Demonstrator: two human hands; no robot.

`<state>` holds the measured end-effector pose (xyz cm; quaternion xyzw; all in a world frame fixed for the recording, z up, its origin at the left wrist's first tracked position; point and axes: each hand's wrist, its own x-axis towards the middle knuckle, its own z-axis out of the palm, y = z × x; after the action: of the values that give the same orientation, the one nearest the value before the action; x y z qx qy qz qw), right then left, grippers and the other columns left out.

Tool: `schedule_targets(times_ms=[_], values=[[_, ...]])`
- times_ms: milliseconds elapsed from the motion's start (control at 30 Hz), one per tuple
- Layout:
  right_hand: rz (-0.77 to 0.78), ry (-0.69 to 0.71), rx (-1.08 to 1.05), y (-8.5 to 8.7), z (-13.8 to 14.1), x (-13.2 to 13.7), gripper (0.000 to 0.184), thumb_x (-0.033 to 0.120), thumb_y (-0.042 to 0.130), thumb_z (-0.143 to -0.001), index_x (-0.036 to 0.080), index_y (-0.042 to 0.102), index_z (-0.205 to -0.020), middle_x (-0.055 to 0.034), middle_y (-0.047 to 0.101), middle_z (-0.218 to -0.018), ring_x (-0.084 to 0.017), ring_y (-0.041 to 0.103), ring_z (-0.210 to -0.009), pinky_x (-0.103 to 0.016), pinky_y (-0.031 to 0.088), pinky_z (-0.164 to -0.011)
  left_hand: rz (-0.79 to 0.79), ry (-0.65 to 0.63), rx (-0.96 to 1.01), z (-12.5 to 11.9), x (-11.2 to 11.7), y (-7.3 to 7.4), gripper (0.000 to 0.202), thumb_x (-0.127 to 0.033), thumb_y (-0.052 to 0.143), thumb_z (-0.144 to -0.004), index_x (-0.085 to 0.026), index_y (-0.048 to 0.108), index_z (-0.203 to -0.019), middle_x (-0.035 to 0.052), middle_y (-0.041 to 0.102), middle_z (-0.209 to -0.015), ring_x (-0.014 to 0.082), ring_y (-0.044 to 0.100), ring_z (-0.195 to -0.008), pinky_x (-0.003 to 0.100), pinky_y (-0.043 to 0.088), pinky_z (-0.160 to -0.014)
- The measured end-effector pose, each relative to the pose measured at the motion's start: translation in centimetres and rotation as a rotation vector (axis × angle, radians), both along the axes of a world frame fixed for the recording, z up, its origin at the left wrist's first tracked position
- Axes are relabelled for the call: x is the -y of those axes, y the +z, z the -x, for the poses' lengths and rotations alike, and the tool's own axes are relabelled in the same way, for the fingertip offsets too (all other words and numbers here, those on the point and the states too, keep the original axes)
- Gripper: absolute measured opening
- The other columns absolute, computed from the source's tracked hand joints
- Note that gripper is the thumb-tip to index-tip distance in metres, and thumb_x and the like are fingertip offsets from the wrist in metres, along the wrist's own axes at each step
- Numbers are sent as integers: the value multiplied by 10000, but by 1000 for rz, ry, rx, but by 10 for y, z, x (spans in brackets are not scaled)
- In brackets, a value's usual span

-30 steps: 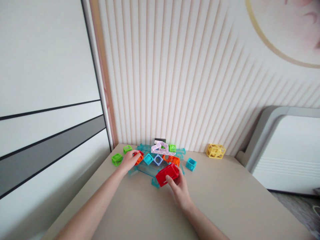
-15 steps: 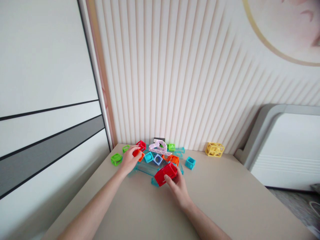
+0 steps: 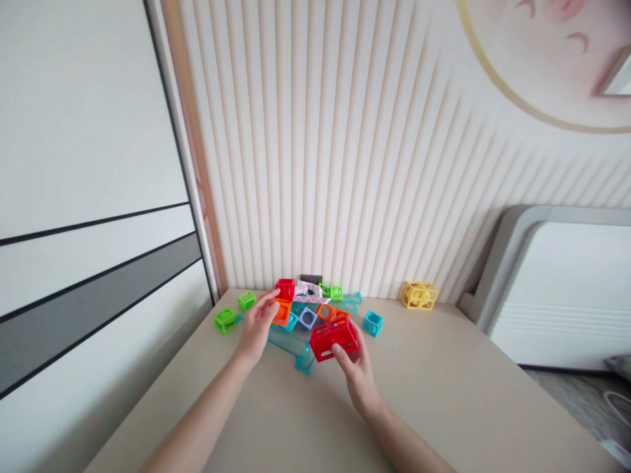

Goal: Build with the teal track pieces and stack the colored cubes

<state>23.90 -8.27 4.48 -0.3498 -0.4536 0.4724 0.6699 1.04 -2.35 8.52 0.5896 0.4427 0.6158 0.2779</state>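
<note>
My left hand (image 3: 257, 327) pinches at the left side of a red cube block (image 3: 285, 288) and an orange cube block (image 3: 281, 313) just below it; whether the two are joined, I cannot tell. In my right hand (image 3: 359, 368) is a red double block (image 3: 333, 339), two open-framed cubes side by side, thumb on the near face. Behind the hands lie a periwinkle cube (image 3: 307, 318), a second orange cube (image 3: 325, 311) and a pale lilac piece (image 3: 310, 292). Clear teal track pieces (image 3: 290, 341) spread beneath them, partly covered.
Two green cubes (image 3: 226, 320) stand at the left table edge. A blue cube (image 3: 373, 324) lies right of the pile, and a yellow framed block (image 3: 419, 295) farther right by the ribbed wall (image 3: 315, 144). White cabinet panels (image 3: 89, 118) border the left side.
My left hand has shifted the red and orange cubes to the right, so the orange one now overlaps a blue cube. My right hand has turned the red double block nearer to level.
</note>
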Motion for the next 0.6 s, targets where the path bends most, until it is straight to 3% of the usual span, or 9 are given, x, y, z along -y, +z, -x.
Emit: schedule_targets(times_ms=[67,167,300,500,600], values=[[-8,-14,-41,2,-2,-3,510,479,783,-774,246,631,-1201,-81,726,-1147,-278,669,-1030,-423,533,-921,-73,3,-114,-3,10,-7,369,-382,544,-935,-178,652,-1223,123,603,-1342,272,585,-1240,366,527,-989],[-15,-28,-140,3,-4,-8,407,544,762,-766,215,711,-1002,-82,765,-1018,-270,693,-940,-423,542,-885,-325,10,-468,-7,26,-15,343,-282,552,-929,-189,642,-1246,127,608,-1312,260,593,-1220,371,521,-1010],[-28,-65,-248,4,-4,-10,328,496,748,-806,235,713,-1002,-60,768,-1014,-238,696,-927,-384,541,-862,-590,-54,-857,-17,41,-16,378,-162,529,-922,-159,591,-1294,133,638,-1272,235,642,-1128,350,542,-981],[-62,-49,-177,-2,-1,-7,458,389,774,-810,272,632,-1229,-59,721,-1187,-247,662,-1059,-423,490,-975,-685,1,-978,-32,53,-9,362,-138,512,-920,-102,587,-1272,153,655,-1238,252,650,-1089,362,559,-946],[-53,-5,-189,-1,3,-6,451,396,763,-820,285,629,-1236,-55,720,-1189,-252,662,-1068,-435,484,-990,-705,-8,-993,-33,57,-9,387,-122,501,-916,-89,571,-1296,157,655,-1254,251,648,-1087,362,560,-943]])
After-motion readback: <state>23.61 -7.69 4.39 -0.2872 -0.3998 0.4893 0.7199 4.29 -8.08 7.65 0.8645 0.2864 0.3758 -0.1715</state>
